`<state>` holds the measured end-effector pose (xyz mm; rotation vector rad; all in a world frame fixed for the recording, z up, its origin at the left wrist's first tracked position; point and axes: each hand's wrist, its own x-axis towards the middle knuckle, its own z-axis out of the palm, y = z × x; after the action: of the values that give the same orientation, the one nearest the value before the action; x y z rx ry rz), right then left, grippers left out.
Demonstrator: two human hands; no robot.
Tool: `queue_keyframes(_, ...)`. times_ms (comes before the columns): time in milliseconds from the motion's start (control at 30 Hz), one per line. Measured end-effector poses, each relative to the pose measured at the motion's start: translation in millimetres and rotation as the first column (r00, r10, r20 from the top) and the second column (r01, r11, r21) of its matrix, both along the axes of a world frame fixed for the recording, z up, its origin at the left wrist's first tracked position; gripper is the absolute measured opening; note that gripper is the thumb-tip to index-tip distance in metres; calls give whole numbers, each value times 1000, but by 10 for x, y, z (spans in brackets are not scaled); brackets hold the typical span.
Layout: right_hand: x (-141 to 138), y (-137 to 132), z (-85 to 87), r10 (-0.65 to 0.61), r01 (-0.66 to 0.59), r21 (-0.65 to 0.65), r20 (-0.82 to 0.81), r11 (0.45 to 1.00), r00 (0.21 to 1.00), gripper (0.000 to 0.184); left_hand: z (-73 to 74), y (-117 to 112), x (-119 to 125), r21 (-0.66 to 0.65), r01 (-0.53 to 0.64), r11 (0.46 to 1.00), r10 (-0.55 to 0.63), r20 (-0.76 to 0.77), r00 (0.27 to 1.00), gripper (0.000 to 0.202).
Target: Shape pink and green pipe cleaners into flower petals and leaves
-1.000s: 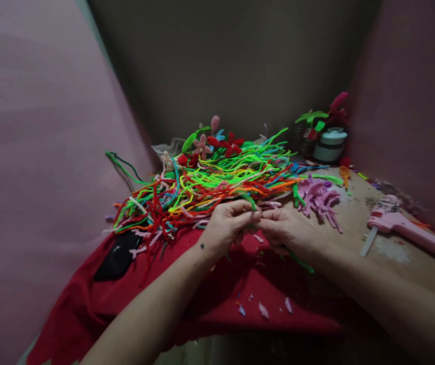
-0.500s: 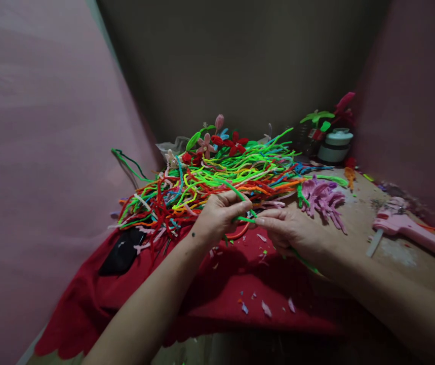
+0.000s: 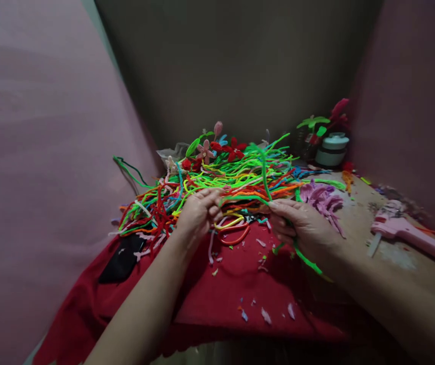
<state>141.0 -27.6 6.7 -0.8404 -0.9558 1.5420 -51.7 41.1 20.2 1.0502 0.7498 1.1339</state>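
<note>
A person's two bare hands meet over a red cloth (image 3: 225,299) at the front of a tan worktop (image 3: 426,286). The right hand (image 3: 295,220) is pinching a bright green fuzzy stem (image 3: 266,177) between thumb and fingers. From this grip, one length rises and bends over at the top, another runs left toward the left hand (image 3: 201,213), and green ends hang out below the right palm. The left hand has curled fingers right beside the strand's tip; the view is dim there, so I cannot tell whether it is grasping it.

Behind the hands spreads a tangled heap of multicoloured stems (image 3: 217,177), with a red flower (image 3: 234,150) at its back. Scissors with red and yellow handles (image 3: 234,243) lie between the hands. A dark phone (image 3: 122,258) lies left; a lilac fuzzy bundle (image 3: 321,203) and a pink glue gun (image 3: 403,228) lie right.
</note>
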Motion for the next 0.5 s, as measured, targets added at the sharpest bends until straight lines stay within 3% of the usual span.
queue_keyframes(100,-23,3,-17,51,-52,-34,-31,998,998,16,5,-228,166,-5,250,968,-246,-206,947,39)
queue_keyframes(167,-48,-4,-37,111,-115,-80,-53,990,992,19,-6,-343,261,-1,332,943,-325,-217,921,41)
queue_keyframes(333,-110,-41,-72,228,-234,-161,-57,959,972,18,-76,-344,329,9,230,973,-222,-221,950,27)
queue_keyframes(500,-113,-57,-81,228,-229,-198,-31,953,973,16,-10,-235,240,-8,48,999,-48,-69,996,28)
